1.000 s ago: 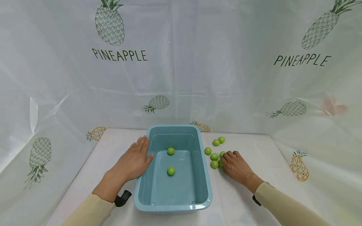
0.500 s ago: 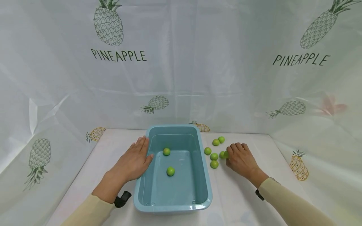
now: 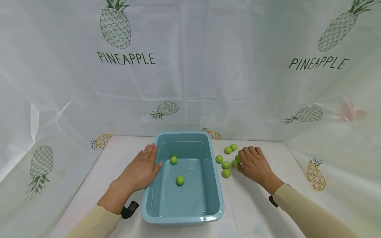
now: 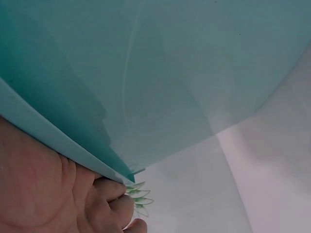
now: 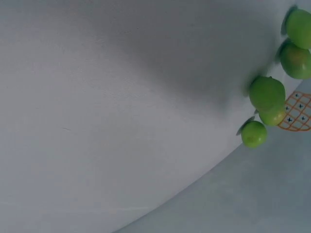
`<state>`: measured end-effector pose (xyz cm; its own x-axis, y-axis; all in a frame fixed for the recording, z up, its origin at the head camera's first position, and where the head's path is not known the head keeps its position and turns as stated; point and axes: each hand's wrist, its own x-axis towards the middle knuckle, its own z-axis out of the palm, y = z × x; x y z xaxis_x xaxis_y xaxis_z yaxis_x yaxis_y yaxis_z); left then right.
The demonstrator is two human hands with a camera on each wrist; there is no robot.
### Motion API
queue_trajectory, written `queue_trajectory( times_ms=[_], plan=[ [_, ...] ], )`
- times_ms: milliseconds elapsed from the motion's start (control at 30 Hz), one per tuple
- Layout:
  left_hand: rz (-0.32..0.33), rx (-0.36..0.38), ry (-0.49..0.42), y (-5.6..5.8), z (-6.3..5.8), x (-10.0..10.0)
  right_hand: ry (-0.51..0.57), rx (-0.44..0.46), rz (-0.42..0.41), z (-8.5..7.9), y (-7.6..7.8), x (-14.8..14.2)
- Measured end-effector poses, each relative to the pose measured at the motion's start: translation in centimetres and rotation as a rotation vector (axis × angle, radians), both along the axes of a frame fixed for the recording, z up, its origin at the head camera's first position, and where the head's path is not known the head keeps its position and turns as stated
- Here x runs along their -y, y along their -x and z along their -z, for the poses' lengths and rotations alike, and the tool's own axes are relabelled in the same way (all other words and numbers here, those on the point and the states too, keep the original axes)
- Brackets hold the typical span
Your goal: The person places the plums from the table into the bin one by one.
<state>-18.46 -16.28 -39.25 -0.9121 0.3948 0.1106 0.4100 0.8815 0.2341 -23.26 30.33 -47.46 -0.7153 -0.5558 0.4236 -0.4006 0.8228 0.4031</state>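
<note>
A light-blue plastic basin [image 3: 182, 219] stands on the white table with two limes inside, a farther lime [image 3: 173, 160] and a nearer lime [image 3: 180, 180]. My left hand [image 3: 137, 169] lies along its left rim, fingers straight and thumb over the edge; the palm [image 4: 34, 179] meets the rim from outside in the left wrist view. To the right of the basin, my right hand [image 3: 254, 166] pinches a lime [image 3: 238, 158] at its fingertips, close to several loose limes [image 3: 226, 165]. In the right wrist view, limes [image 5: 267, 93] show at the right edge, and the hand is out of sight.
Two limes [image 3: 228, 150] lie together toward the back of the table [image 3: 265, 152]. A white sheet [image 3: 232, 82] printed with pineapples hangs behind and along both sides of the table.
My right hand has taken a lime from the cluster and moved slightly right and back with it. The farther lime in the basin has rolled left. My left hand stays in place.
</note>
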Motion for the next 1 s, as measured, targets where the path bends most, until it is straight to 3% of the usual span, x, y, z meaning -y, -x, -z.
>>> queue_trajectory(
  times_ms=[333,567,800,1000],
  plan=[
    [-0.006,-0.010,0.051,0.0,-0.3,-0.2,0.065,-0.056,-0.063,-2.2,0.3,1.9],
    [-0.014,-0.021,0.066,0.0,-0.3,-0.2,0.141,-0.146,-0.140,-5.1,1.1,4.2],
    [-0.009,-0.021,0.061,0.0,-0.3,-0.3,0.208,-0.229,-0.213,-8.1,2.0,7.8],
    [-0.005,-0.020,0.052,0.0,-0.2,-0.2,0.220,-0.214,-0.237,-9.7,2.1,12.1]
  ],
)
